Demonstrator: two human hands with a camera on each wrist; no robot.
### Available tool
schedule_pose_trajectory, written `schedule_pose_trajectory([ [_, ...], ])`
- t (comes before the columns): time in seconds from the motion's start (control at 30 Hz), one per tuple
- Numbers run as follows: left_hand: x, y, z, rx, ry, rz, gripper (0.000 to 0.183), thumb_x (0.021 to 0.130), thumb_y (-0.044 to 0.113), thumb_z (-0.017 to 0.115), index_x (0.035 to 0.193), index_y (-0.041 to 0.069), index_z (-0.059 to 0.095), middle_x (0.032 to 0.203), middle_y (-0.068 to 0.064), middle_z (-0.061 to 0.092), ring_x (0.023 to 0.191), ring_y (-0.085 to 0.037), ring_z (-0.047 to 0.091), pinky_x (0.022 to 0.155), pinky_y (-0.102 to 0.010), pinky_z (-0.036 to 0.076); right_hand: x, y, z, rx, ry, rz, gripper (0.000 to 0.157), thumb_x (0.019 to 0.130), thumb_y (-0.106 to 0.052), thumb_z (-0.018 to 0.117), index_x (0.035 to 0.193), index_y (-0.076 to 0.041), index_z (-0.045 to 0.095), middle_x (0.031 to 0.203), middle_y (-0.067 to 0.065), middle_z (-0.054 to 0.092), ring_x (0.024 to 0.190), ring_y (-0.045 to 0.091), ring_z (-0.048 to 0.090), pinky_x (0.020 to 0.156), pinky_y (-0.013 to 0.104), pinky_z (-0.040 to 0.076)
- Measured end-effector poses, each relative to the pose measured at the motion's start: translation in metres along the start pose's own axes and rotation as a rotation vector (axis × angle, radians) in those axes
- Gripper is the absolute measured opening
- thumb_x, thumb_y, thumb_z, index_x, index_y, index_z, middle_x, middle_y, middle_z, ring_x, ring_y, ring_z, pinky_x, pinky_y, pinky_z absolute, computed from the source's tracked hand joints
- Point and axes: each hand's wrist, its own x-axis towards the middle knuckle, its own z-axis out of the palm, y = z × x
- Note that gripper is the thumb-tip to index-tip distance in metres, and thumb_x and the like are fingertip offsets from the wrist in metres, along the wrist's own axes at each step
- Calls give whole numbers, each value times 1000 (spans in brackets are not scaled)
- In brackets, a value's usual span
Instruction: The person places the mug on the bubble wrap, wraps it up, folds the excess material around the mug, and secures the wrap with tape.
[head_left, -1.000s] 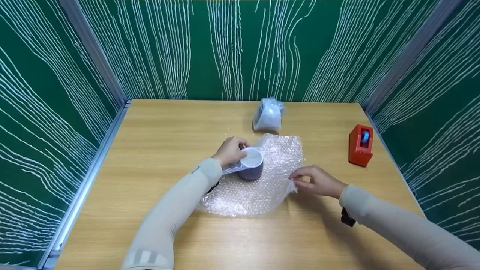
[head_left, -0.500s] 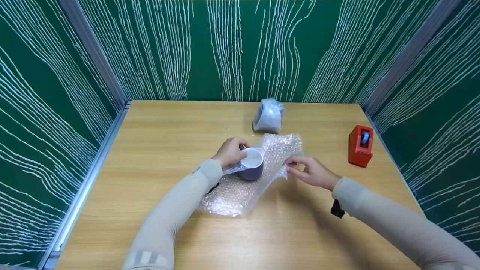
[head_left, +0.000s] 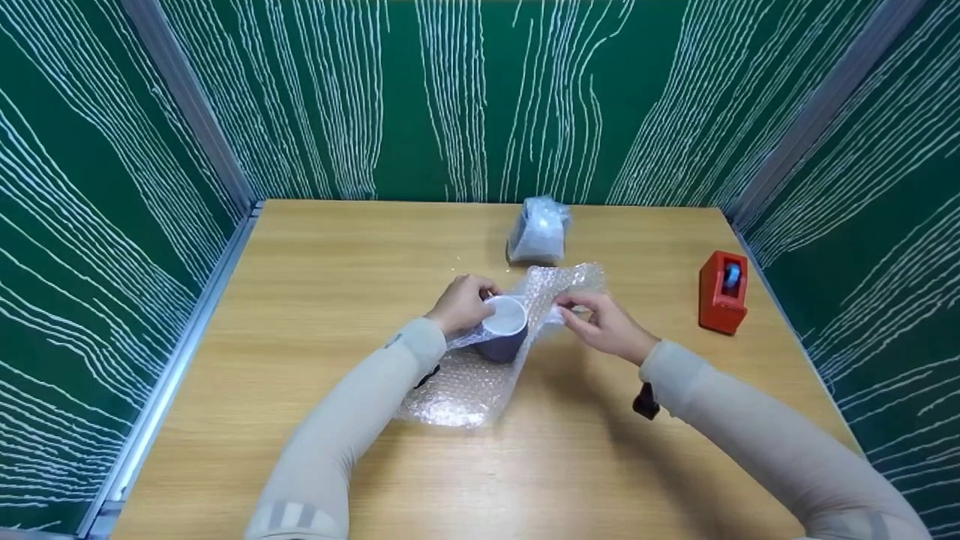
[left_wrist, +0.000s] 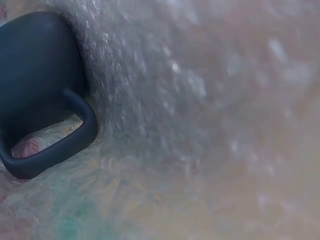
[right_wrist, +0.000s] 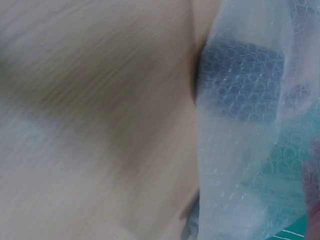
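A dark mug (head_left: 501,349) with a white inside stands upright on a sheet of bubble wrap (head_left: 459,382). My left hand (head_left: 459,306) is at the mug's left rim and holds a flap of the wrap against it, thumb at the rim. In the left wrist view, the mug's handle (left_wrist: 55,152) shows below that raised flap. Just right of the mug, my right hand (head_left: 606,327) pinches the wrap's lifted right edge between thumb and fingers. Through the raised sheet (right_wrist: 235,165) in the right wrist view, the dark mug shows faintly.
Behind the mug sits a bundle in bubble wrap (head_left: 538,232). A red tape dispenser (head_left: 724,296) with a blue core stands near the table's right edge. Green, white-streaked walls (head_left: 405,105) enclose the wooden table (head_left: 337,255) at the back and both sides.
My right hand has moved left and away from me toward the mug, folding the wrap's right edge over with it. The left hand and the mug have stayed in place.
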Motion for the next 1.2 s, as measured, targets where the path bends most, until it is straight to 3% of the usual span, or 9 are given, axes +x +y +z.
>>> schedule_pose_trajectory([
  [0.13,0,1,0,5,-6,3,26,87,-4,68,108,3,82,90,-8,73,82,-15,56,75,-28,44,11,-2,5,-5,-6,-1,9,103,5,65,102,3,74,96,14,75,93,3,62,82,19,53],
  [0.37,0,1,0,0,-3,-7,24,87,-2,68,106,3,81,90,-9,73,81,-15,57,74,-28,46,30,-3,13,-10,-26,136,12,107,-3,66,107,5,74,100,13,76,94,10,66,85,22,56],
  [0.57,0,-1,1,-26,3,-34,23,86,-2,69,105,5,80,86,-2,69,79,-14,57,72,-27,46,47,0,21,4,-17,167,14,106,-7,68,109,5,76,103,17,77,94,18,68,89,25,58],
  [0.83,0,-1,1,-187,-17,-72,18,86,-7,72,103,0,77,84,-1,62,78,-12,56,68,-23,49,64,0,25,9,-54,251,19,109,-13,65,114,2,76,110,19,78,106,33,75,103,55,62],
  [1.03,-4,1,-2,-210,-5,-29,10,90,3,78,99,-2,77,83,6,61,81,-10,55,73,-21,46,73,4,32,-14,-44,237,18,108,-11,67,110,4,77,105,20,78,99,33,76,96,54,64],
  [1.2,-11,8,-9,-389,3,-124,13,100,9,72,106,0,79,90,4,68,88,-12,60,77,-23,50,76,8,35,-45,-25,260,19,106,-14,71,110,3,78,106,19,80,98,32,77,93,50,65],
])
